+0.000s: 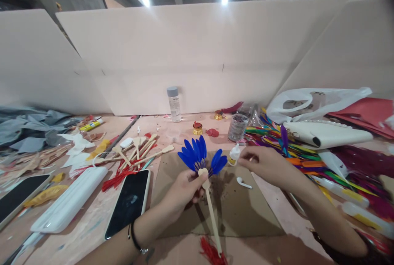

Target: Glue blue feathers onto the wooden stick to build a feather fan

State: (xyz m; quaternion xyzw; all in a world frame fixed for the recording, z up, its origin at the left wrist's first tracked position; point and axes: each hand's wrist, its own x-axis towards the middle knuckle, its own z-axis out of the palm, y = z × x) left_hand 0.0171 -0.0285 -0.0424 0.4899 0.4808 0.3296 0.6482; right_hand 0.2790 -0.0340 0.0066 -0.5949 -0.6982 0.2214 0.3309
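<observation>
My left hand [184, 191] is closed on a wooden fan stick [212, 213] with blue feathers [199, 155] fanned out at its top and a red tassel [212, 252] at its lower end. It hovers over a brown cardboard sheet [243, 211]. My right hand [261, 163] reaches to the right of the feathers, fingers pinched by a small white glue bottle [234, 154]; what it holds is unclear. A white earbud [243, 183] lies on the cardboard below it.
A black phone [129, 202] and a white power bank [70, 203] lie at left, with loose wooden sticks [138, 150] and red tassels behind. Coloured feathers [295, 150], a white clutch [326, 134] and plastic bag sit right. A clear bottle [174, 104] stands by the white partition.
</observation>
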